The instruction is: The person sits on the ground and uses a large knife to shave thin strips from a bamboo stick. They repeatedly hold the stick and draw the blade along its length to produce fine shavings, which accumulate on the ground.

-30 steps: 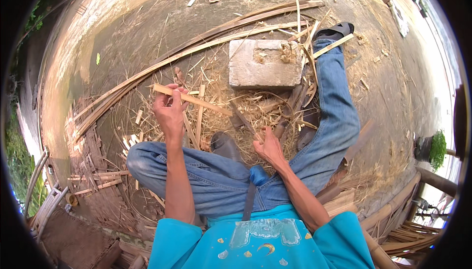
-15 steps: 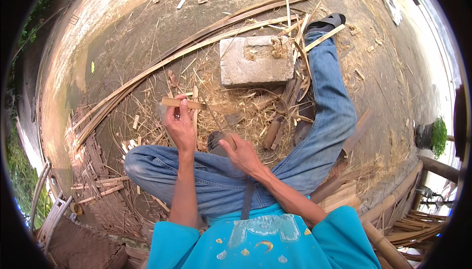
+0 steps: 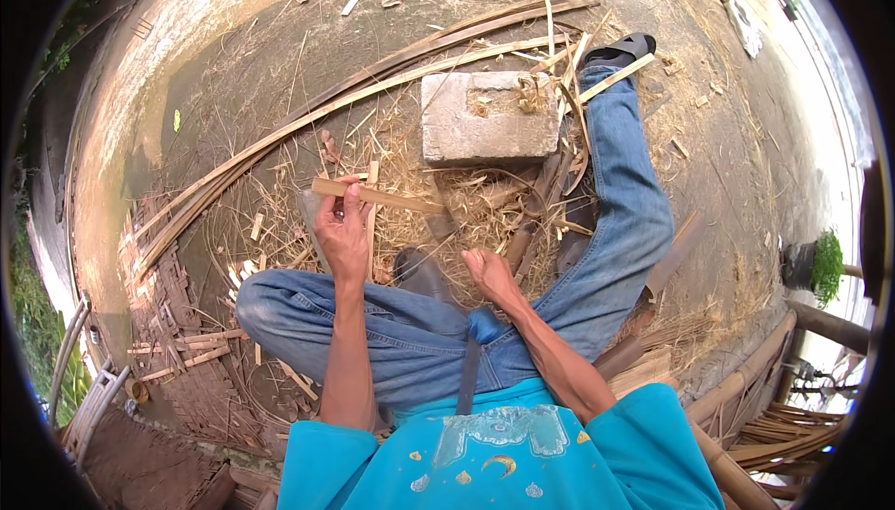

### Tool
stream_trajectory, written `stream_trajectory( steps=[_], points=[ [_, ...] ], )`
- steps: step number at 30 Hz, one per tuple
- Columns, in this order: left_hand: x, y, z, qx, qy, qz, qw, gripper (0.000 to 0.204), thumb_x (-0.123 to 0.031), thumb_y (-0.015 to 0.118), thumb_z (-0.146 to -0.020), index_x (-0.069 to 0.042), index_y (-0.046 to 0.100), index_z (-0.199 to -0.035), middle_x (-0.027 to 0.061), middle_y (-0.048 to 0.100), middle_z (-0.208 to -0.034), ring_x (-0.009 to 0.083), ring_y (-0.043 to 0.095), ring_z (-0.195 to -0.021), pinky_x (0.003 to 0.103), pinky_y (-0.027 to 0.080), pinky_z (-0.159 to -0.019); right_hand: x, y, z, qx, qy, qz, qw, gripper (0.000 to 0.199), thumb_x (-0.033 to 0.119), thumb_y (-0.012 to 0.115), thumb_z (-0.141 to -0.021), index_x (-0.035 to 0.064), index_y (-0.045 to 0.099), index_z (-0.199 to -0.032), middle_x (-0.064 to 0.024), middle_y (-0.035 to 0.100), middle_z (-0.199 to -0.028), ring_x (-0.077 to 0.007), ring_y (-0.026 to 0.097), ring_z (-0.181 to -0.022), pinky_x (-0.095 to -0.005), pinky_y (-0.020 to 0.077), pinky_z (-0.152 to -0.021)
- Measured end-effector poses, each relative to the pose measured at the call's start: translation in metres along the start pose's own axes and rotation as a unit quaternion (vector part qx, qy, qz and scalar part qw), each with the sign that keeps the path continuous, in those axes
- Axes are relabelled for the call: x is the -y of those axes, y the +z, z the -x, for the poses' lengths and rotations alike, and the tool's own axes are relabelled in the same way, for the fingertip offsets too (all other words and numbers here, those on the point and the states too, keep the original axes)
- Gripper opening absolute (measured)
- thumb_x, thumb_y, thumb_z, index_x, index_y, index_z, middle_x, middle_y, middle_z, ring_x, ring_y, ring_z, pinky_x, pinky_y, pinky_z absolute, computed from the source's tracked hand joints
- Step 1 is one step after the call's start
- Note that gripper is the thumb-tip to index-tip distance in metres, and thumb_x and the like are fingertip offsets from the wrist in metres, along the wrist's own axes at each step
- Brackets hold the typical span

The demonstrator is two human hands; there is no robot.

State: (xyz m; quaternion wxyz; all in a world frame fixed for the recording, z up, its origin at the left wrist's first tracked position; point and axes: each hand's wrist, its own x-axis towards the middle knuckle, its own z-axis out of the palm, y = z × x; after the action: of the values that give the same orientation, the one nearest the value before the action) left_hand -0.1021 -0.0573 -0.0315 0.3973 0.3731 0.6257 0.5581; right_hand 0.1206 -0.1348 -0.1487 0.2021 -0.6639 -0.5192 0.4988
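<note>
Pinching a flat pale strip (image 3: 401,200) near its left end with my left hand (image 3: 342,238), I have thumb on the near face and fingers tucked behind; the grip is narrow and takes up only that end, presumably so the rest of the length is left bare; the strip runs level to the right, tilted slightly down, above the loose shavings (image 3: 401,244) between my legs. My right hand (image 3: 489,275) is closed into a fist, lower and to the right, on what looks like the handle of a knife (image 3: 449,212); the handle is hidden inside the fist; the blade, blurred, slants up and away to the strip's free end, and whether they touch I cannot tell; held like this, the blade sits well apart from my left fingers, which seems the safer way. My bent left leg (image 3: 298,310) lies beneath the left forearm, perhaps steadying it; my right leg (image 3: 629,165) reaches forward past a pale block (image 3: 489,137), which rests ahead of both hands; beyond it, long curved strips (image 3: 522,16) lie together on the ground (image 3: 727,165), likely grouped because of their length.
</note>
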Motion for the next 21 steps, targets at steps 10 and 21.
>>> stream_trajectory(
  steps=[10, 21],
  points=[
    [0.007, 0.006, 0.006, -0.059, -0.001, 0.04, 0.997, 0.025, -0.016, 0.06, -0.106, -0.005, 0.062, -0.129, 0.0073, 0.072, -0.105, 0.0141, 0.069, -0.102, 0.032, 0.063, -0.083, 0.045, 0.0, 0.028, 0.06, 0.037, -0.101, 0.992, 0.054, 0.047, 0.052, -0.106, -0.003, 0.06, -0.088, -0.0192, 0.056, -0.064, -0.0332, 0.062, -0.062, -0.0488, 0.0477, -0.063],
    [0.008, 0.011, 0.008, -0.062, -0.003, 0.062, 0.996, 0.02, -0.014, 0.061, -0.106, -0.004, 0.063, -0.123, 0.0068, 0.071, -0.1, 0.0138, 0.07, -0.098, 0.03, 0.064, -0.08, 0.033, -0.008, 0.04, 0.032, -0.012, -0.038, 0.999, 0.056, 0.046, 0.055, -0.104, -0.0035, 0.056, -0.08, -0.015, 0.05, -0.062, -0.0239, 0.048, -0.062, -0.046, 0.0439, -0.063]
  ],
)
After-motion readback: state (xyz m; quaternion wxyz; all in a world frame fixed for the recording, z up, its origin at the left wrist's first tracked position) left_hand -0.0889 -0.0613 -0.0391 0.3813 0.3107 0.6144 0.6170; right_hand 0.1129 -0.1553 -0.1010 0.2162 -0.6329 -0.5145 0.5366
